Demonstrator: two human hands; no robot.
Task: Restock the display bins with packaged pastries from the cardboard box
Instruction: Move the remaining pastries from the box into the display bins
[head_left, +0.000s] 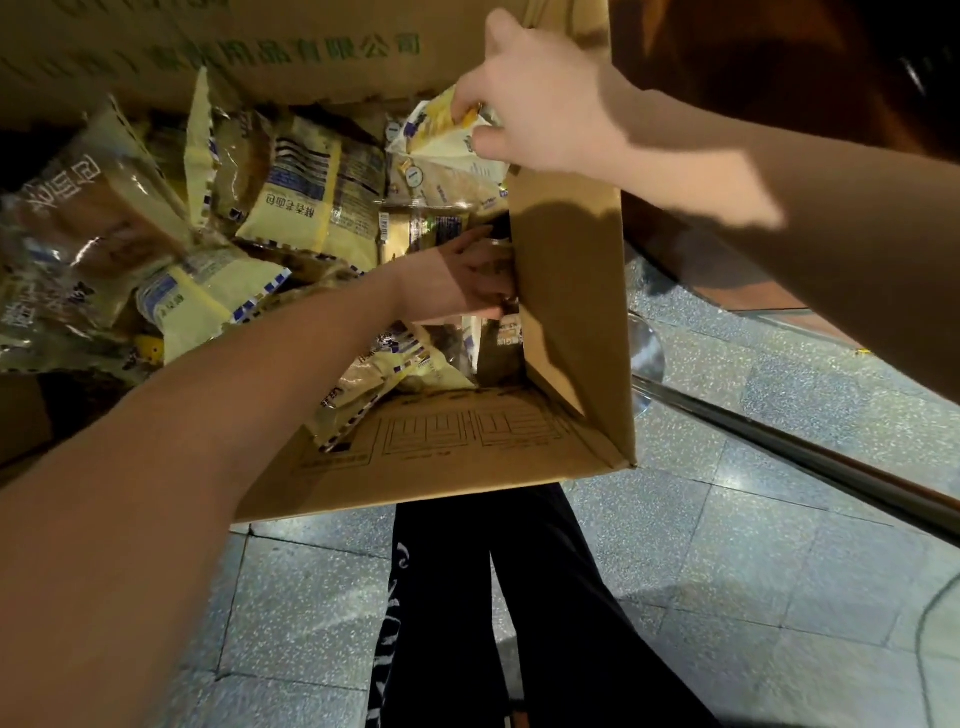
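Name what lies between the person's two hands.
Head view: loose packaged pastries lie in the cardboard box between the left hand and the right hand, which pinches another packet.

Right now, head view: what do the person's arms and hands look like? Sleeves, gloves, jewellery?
Both forearms are bare to the frame edge; no sleeves in view. The bare left hand and bare right hand wear no gloves; no watch or wristband shows. A ring on the left hand is too blurred to confirm.
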